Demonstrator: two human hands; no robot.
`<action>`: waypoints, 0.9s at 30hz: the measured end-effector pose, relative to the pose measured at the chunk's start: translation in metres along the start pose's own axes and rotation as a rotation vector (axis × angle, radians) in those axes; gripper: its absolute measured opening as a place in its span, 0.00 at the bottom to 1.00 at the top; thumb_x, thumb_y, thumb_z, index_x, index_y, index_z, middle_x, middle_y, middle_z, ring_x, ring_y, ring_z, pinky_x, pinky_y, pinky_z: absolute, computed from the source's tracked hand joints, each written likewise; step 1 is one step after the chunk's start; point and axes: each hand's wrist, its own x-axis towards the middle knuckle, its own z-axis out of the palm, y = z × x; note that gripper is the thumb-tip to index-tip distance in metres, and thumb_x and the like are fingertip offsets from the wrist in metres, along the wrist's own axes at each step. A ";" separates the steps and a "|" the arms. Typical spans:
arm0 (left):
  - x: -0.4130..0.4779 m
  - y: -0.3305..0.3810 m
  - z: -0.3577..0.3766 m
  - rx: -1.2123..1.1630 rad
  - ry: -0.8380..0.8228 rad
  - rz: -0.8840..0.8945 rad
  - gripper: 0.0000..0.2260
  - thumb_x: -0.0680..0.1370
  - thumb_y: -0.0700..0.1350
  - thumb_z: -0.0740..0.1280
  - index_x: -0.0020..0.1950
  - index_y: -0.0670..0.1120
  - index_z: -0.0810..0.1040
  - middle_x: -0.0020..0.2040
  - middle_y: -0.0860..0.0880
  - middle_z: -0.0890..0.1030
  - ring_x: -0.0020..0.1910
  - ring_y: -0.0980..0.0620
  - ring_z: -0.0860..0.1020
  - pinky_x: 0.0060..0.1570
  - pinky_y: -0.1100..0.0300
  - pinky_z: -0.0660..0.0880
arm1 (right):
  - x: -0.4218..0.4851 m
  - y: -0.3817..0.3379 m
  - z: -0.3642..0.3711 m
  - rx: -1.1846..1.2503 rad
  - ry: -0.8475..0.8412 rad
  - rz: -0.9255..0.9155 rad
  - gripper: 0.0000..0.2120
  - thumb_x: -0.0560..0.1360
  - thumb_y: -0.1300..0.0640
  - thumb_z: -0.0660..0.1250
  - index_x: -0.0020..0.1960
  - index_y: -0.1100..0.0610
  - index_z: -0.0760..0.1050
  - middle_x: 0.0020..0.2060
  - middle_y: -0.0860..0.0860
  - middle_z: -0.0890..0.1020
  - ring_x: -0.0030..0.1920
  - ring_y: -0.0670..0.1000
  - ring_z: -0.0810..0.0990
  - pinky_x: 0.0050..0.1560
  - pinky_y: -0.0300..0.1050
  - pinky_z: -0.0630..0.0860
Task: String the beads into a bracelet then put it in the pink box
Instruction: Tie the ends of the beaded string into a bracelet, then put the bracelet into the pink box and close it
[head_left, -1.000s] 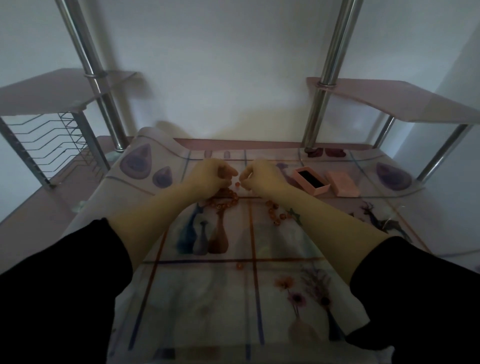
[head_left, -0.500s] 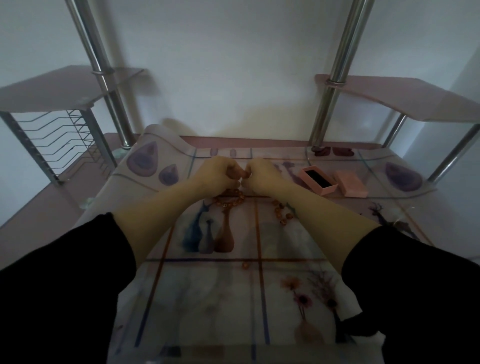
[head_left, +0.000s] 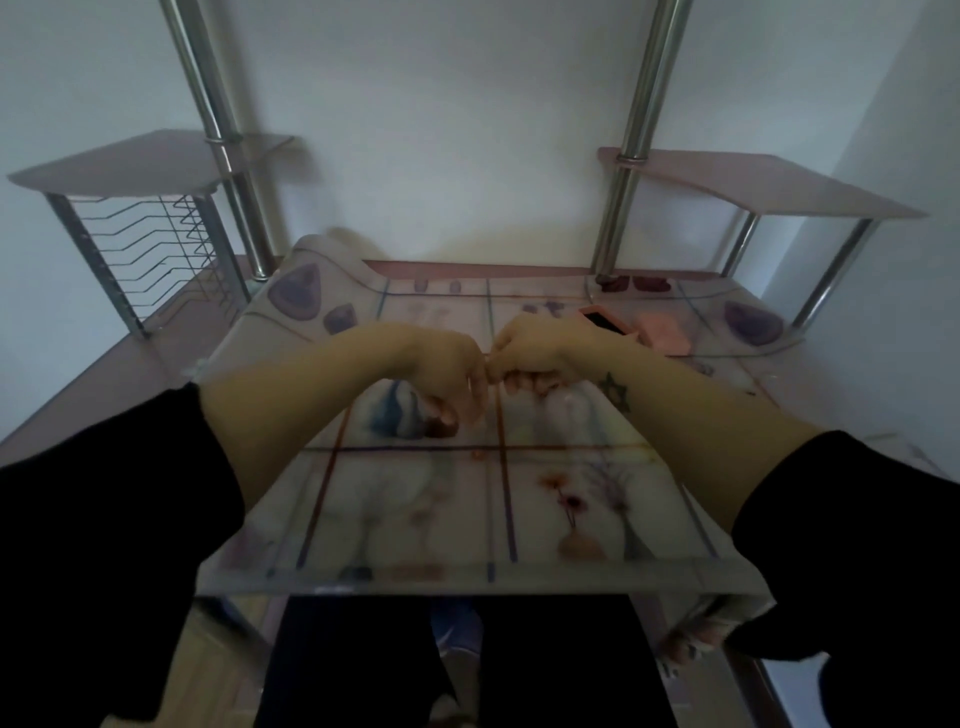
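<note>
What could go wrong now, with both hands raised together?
The left hand and right hand meet in mid-air; if a hidden grip slips, whatever they hold may drop. What looks like a loose bead on the mat may roll off. The open pink box sits just behind the right hand and could be knocked.

You are wearing matt black cloth sleeves (head_left: 104, 519) and working over a glossy, smooth table cover (head_left: 415, 509); polished metal poles (head_left: 631, 156) are gleaming.

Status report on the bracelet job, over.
Left hand and right hand curled, fingertips meeting; what they pinch is hidden. One loose bead on the tablecloth. Pink box open, lid beside it, nothing blocking.
</note>
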 end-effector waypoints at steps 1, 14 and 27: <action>-0.003 0.002 0.005 0.002 -0.030 -0.002 0.06 0.70 0.45 0.77 0.44 0.48 0.83 0.40 0.48 0.84 0.34 0.57 0.82 0.34 0.66 0.78 | -0.006 0.001 0.002 0.024 -0.018 0.001 0.05 0.72 0.63 0.69 0.45 0.65 0.80 0.29 0.56 0.79 0.23 0.50 0.73 0.25 0.39 0.71; -0.004 0.012 0.022 -0.139 -0.046 -0.025 0.05 0.71 0.34 0.74 0.42 0.43 0.81 0.36 0.46 0.84 0.31 0.55 0.83 0.32 0.65 0.78 | -0.029 0.022 0.011 0.374 -0.129 0.125 0.08 0.76 0.66 0.66 0.54 0.69 0.76 0.40 0.63 0.83 0.37 0.57 0.84 0.36 0.47 0.82; 0.088 0.085 -0.032 -0.466 0.488 0.149 0.04 0.71 0.34 0.74 0.40 0.41 0.82 0.39 0.42 0.83 0.43 0.44 0.83 0.47 0.51 0.81 | 0.017 0.085 -0.076 0.288 0.566 0.106 0.05 0.71 0.65 0.72 0.44 0.69 0.82 0.36 0.63 0.84 0.31 0.54 0.81 0.38 0.52 0.83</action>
